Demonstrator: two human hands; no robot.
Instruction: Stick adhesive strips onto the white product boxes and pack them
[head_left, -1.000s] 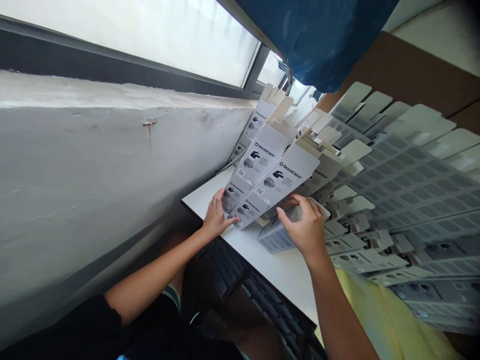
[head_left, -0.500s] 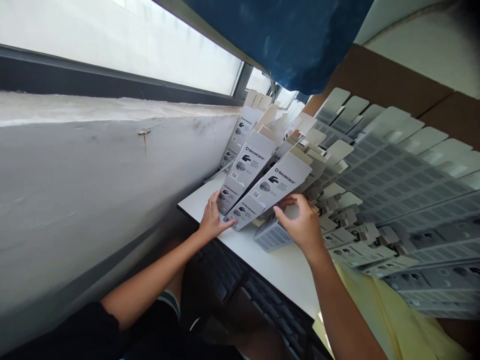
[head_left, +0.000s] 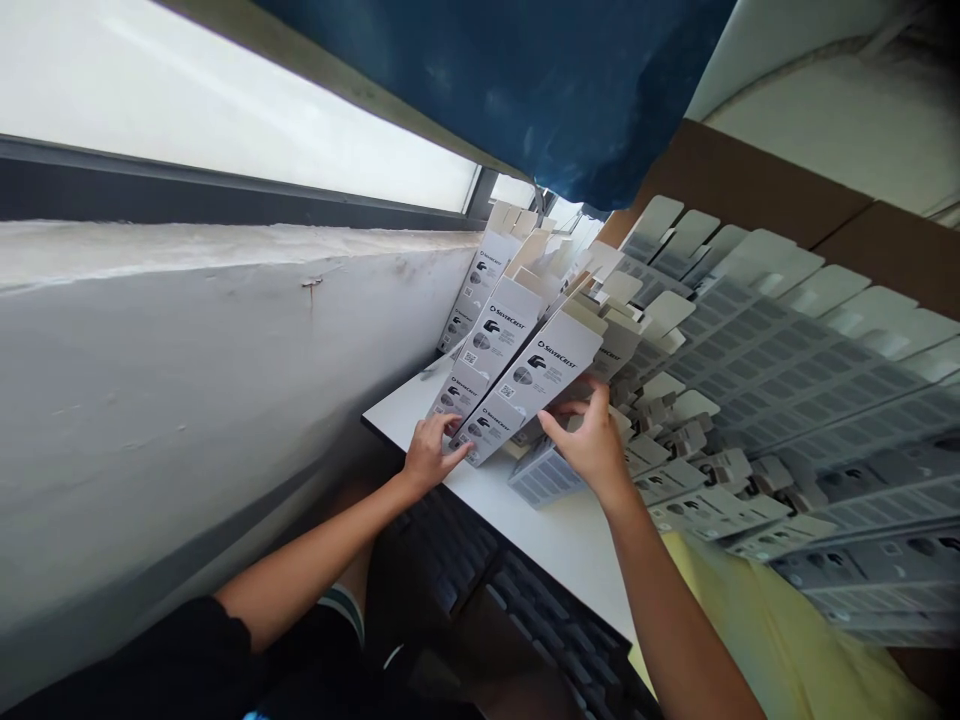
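Observation:
A white and grey SilverCrest carton (head_left: 536, 385), with open top flaps, stands at the near edge of the white table. My left hand (head_left: 433, 455) grips its lower left edge, thumb across the printed front and fingers curled at its left side. On the right side, my right hand (head_left: 589, 435) holds it, thumb at the front edge and fingers bent behind, partly hidden. A second SilverCrest carton (head_left: 491, 340) stands close by on the left, a narrow gap between them. Below my right hand, a grey patterned carton (head_left: 547, 475) rests on the table.
The white table (head_left: 559, 540) runs along a grey wall (head_left: 225, 370) under a window. Many more open-flapped cartons (head_left: 787, 350) are packed on the right. Blue fabric (head_left: 510, 90) hangs overhead. Yellow cloth (head_left: 757, 620) lies at the lower right; dark slatted things (head_left: 540, 620) sit below the table.
My left hand has shifted from the left carton's lower side to the edge of the right carton. My right hand stays at that carton's right side. The view has tilted slightly.

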